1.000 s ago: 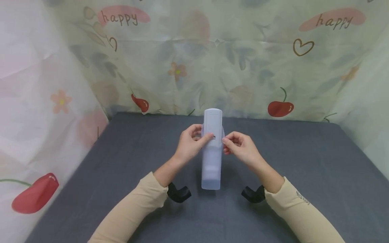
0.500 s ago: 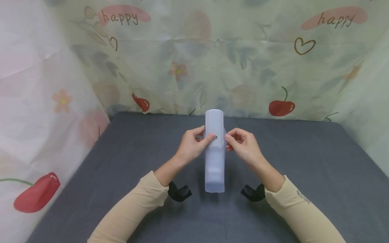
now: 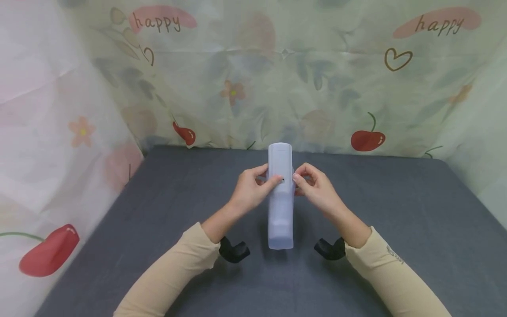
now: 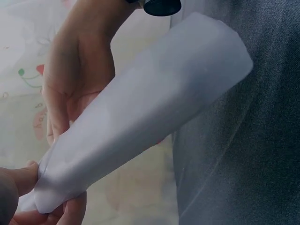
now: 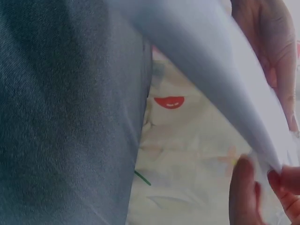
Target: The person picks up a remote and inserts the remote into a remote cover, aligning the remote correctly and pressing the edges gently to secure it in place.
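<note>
Head view, centre of frame: a pale translucent case (image 3: 280, 198), long and narrow, is held up above the grey table (image 3: 396, 220), its long axis running from mid-frame down toward the lower centre. The upper end reaches the line where the table meets the backdrop.

Left hand (image 3: 251, 190): fingers curled, thumb laid across the front of the case near a small dark slot, pinching its left edge. Right hand (image 3: 317, 189): fingers curled, fingertips pinching the right edge at the same height. Both hands grip about the upper-middle of the case; the lower end hangs free above the table.

Left wrist view: the case (image 4: 140, 122) crosses the frame diagonally from lower left to upper right, with fingertips at the lower left holding its end. Right wrist view: the case (image 5: 211, 70) runs from top centre to lower right, pinched by fingertips in the lower right corner.

Beige sleeves (image 3: 178, 273) cover both forearms. A floral backdrop (image 3: 253, 79) with cherries and the word "happy" fills the upper half and the left side.
</note>
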`<state>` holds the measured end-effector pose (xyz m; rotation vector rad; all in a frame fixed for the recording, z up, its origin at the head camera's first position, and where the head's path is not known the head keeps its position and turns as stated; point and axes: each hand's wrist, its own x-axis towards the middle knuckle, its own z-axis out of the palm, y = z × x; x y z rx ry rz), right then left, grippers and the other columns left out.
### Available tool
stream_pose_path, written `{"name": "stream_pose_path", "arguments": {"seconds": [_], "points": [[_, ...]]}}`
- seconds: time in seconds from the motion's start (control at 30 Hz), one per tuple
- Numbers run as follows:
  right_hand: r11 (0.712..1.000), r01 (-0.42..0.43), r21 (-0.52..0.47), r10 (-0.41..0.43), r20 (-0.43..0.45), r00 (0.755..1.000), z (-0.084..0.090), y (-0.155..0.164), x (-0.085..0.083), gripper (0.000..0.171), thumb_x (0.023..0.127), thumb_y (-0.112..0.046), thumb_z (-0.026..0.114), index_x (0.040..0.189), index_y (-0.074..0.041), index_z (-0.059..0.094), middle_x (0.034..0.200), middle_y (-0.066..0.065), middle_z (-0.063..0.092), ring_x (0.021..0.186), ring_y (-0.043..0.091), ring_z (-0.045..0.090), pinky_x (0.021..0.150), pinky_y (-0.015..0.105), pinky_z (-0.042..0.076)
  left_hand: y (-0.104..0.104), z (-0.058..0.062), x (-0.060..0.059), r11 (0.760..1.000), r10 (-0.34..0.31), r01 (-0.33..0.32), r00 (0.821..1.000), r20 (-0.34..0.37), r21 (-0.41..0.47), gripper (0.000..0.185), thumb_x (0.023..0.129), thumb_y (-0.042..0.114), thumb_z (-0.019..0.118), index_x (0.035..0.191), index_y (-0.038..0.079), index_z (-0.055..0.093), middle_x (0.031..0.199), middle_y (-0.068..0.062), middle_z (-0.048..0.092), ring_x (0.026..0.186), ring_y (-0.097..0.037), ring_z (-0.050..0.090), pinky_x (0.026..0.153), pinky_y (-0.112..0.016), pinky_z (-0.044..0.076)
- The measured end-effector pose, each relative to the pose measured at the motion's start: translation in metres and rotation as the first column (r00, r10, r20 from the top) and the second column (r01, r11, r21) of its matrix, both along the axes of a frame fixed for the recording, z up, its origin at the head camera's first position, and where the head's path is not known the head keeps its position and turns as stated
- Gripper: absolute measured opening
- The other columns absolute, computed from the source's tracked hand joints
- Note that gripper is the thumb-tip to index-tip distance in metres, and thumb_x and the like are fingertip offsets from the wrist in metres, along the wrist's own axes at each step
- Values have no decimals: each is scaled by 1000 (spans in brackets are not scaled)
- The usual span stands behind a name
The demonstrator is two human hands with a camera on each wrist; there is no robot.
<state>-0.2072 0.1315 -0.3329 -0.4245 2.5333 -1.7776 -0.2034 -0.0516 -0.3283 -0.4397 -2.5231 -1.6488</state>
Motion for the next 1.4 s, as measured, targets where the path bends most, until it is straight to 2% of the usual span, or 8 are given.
{"name": "stream_pose_path", "arguments": {"seconds": [0.43,0.6,0.73,0.93,1.03,1.13,1.23,1.4], "points": [[1000,-28,7,27,174,984,9,2,-2,57,90,-34,61,132,-1,41,125,23,57,104,23,62,83,39,55,0,-5,0,992,-35,29,998,48,120,43,90,23,62,130,8,54,120,-13,62,93,-27,66,74,-32,54],[999,19,-28,-18,41,999,10,7,-2,42,89,-27,63,121,-2,50,110,10,61,89,9,62,78,32,55,-4,-5,-1,980,-13,-18,988,156,198,35,95,28,53,122,7,59,116,-14,61,94,-25,66,79,-35,55],[995,-17,-95,2,-155,988,8,14,-1,29,85,-7,67,112,-10,55,102,-7,59,88,4,61,78,20,52,-9,-7,-4,967,-92,5,939,332,254,44,98,38,45,115,0,59,96,-17,65,71,-18,66,70,-32,57],[952,-303,-31,263,-415,871,0,18,2,41,76,14,67,104,-16,60,104,-12,59,97,1,56,89,13,47,-11,-9,-6,920,-338,161,788,515,357,69,99,53,25,127,-5,49,103,-19,68,73,-11,68,77,-36,57],[923,-369,114,376,-484,791,-2,20,4,36,74,13,70,102,-7,64,106,-1,61,102,3,52,91,16,44,-11,-9,-7,907,-352,152,784,511,392,60,100,44,35,128,-7,47,102,-13,67,76,-8,65,73,-29,56],[899,-366,239,437,-469,768,-1,24,6,31,75,10,69,101,-7,66,110,7,61,106,5,49,88,20,45,-11,-8,-8,918,-313,122,806,503,376,46,98,29,46,131,-4,46,106,-12,65,77,-6,63,67,-22,53],[899,-338,278,429,-406,807,2,28,6,30,80,9,63,104,-8,66,115,9,58,108,4,48,88,19,45,-11,-10,-8,929,-278,98,820,501,356,43,97,21,49,135,2,43,116,-18,62,78,-8,63,66,-22,52],[968,-157,196,205,-255,945,2,30,-3,20,91,-5,57,111,-2,59,111,13,60,99,2,55,87,15,47,-11,-14,-5,931,-269,113,855,444,347,43,96,13,50,137,8,38,124,-24,58,87,-15,64,73,-28,53]]}}
